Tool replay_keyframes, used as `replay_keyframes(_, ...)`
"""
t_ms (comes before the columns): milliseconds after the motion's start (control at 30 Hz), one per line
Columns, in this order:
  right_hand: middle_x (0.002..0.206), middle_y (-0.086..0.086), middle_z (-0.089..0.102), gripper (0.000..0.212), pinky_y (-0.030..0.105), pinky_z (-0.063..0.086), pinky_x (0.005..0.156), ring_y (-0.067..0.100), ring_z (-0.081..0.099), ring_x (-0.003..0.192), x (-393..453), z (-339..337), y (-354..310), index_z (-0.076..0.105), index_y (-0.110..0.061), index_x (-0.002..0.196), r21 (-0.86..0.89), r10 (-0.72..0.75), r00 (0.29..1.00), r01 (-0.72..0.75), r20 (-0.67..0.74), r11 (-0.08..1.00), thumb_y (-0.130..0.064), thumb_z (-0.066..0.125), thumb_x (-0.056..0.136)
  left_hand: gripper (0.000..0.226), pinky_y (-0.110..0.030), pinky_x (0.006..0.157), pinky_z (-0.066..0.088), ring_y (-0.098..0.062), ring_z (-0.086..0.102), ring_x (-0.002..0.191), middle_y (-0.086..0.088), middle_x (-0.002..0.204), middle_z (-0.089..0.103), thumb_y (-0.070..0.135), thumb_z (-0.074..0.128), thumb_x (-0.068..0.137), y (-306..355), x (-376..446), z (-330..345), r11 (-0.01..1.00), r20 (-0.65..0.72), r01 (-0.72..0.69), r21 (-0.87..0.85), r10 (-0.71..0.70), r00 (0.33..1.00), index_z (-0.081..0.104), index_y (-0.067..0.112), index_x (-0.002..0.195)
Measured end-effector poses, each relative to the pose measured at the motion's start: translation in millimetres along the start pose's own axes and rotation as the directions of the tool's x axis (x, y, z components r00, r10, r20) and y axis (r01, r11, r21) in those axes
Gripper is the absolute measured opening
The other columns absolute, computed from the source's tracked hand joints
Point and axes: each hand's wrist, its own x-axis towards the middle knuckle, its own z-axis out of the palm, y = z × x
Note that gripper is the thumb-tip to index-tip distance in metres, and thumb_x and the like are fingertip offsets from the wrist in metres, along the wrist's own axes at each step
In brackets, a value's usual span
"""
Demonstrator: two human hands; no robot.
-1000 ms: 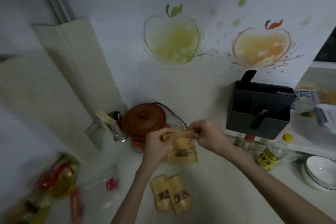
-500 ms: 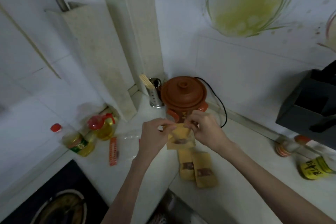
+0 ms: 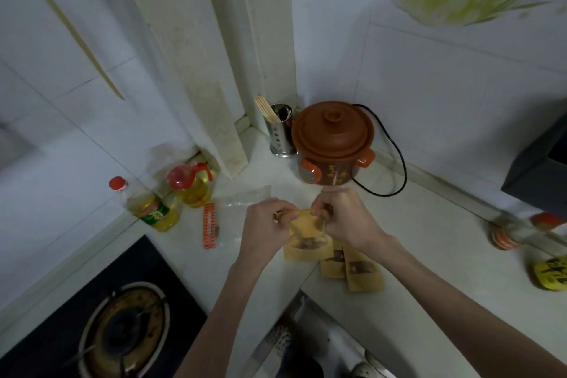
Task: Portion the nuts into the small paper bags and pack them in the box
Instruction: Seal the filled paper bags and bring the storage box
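A small brown paper bag (image 3: 306, 239) with a clear window showing nuts hangs upright above the white counter (image 3: 429, 255). My left hand (image 3: 265, 228) pinches the left end of its top edge and my right hand (image 3: 343, 218) pinches the right end. Two more small paper bags (image 3: 362, 273) with nuts behind their windows lie flat on the counter just below my right wrist. A clear plastic bag (image 3: 245, 199) lies flat on the counter left of my hands. The dark box (image 3: 540, 175) stands at the right edge, cut off by the frame.
A brown clay cooker (image 3: 333, 144) with a black cord stands behind my hands, beside a metal chopstick holder (image 3: 280, 132). Two oil bottles (image 3: 171, 193) and an orange clip (image 3: 209, 225) sit to the left. A gas burner (image 3: 122, 331) is at lower left, bottles (image 3: 521, 233) at right.
The view has swung left and down, bringing the oil bottles and burner into sight. Both hands keep pinching the bag's top; they have drawn closer together over the two flat bags.
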Motion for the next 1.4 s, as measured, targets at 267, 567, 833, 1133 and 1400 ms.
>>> replay_keyframes(267, 0.08, 0.005, 0.061, 0.016, 0.037, 0.047, 0.068, 0.022, 0.057, 0.078, 6, 18, -9, 0.067, -0.007, 0.082, -0.08, -0.01, 0.992, 0.02, 0.126, 0.997, -0.002, 0.056, 0.072, 0.004, -0.033, 0.062, 0.047, -0.014, 0.059, 0.074, 0.005, 0.076, 0.065, 0.012, 0.073, 0.078, -8, 5, -1, 0.977, 0.118, -0.138, 0.159, 0.12, 0.986, 0.072, 0.015, 0.077)
replay_keyframes(567, 0.071, 0.001, 0.058, 0.017, 0.036, 0.046, 0.059, 0.019, 0.055, 0.069, 20, 45, -14, 0.067, -0.01, 0.074, -0.04, 0.055, 0.996, -0.052, 0.075, 0.998, 0.002, 0.06, 0.063, 0.009, -0.027, 0.06, 0.047, -0.006, 0.055, 0.071, 0.007, 0.073, 0.064, 0.004, 0.073, 0.076, -43, 20, -13, 0.973, 0.149, -0.219, 0.069, 0.207, 0.967, 0.072, 0.013, 0.073)
replay_keyframes(833, 0.075, 0.0, 0.057, 0.014, 0.029, 0.047, 0.064, 0.015, 0.055, 0.073, 32, 73, -13, 0.067, -0.008, 0.077, 0.021, 0.156, 0.987, -0.156, -0.029, 0.988, 0.004, 0.063, 0.074, 0.011, -0.009, 0.061, 0.046, 0.0, 0.064, 0.069, 0.011, 0.069, 0.068, 0.005, 0.078, 0.074, -88, 22, -14, 0.994, 0.047, -0.037, -0.1, 0.042, 0.998, 0.072, 0.014, 0.074)
replay_keyframes(1133, 0.075, -0.009, 0.062, 0.009, 0.015, 0.044, 0.065, 0.003, 0.057, 0.07, -6, 103, 10, 0.064, -0.018, 0.094, 0.423, 0.645, 0.763, -0.573, -0.037, 0.702, -0.016, 0.067, 0.086, 0.014, -0.018, 0.072, 0.053, -0.003, 0.068, 0.074, 0.01, 0.074, 0.071, -0.001, 0.071, 0.078, -110, 24, 24, 0.944, 0.189, 0.221, -0.244, -0.177, 0.966, 0.075, 0.012, 0.081)
replay_keyframes(1400, 0.085, -0.005, 0.06, 0.024, 0.013, 0.045, 0.058, 0.007, 0.058, 0.075, -97, 116, 49, 0.059, -0.016, 0.104, 0.522, 0.788, 0.554, -0.771, 0.269, 0.364, -0.022, 0.07, 0.084, 0.027, -0.02, 0.075, 0.053, 0.0, 0.067, 0.074, 0.011, 0.078, 0.073, -0.005, 0.064, 0.084, -104, -4, 88, 0.817, 0.313, 0.41, -0.404, -0.297, 0.902, 0.074, 0.02, 0.082)
